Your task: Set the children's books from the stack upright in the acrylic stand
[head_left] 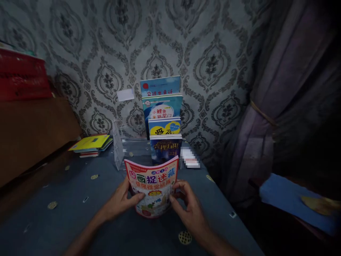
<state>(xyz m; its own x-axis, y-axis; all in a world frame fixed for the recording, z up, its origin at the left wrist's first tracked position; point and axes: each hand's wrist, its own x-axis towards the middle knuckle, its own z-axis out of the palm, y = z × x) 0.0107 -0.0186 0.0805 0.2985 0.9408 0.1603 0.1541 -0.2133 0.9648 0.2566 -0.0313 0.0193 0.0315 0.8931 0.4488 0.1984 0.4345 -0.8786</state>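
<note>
Your left hand (121, 201) and right hand (188, 206) pinch the book (153, 199) by its left and right sides; it faces you front-on, long axis roughly upright.

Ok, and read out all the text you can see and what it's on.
"画捉迷藏": held book; character before unclear.
"安徒生童话": rearmost book, partly covered.
"小鲤鱼跳龙门": second book from back.
"爱": third book; next character partly hidden.
Too blurred or small to read: held book's smaller lines, dark blue book's title, red item's lettering.
</note>
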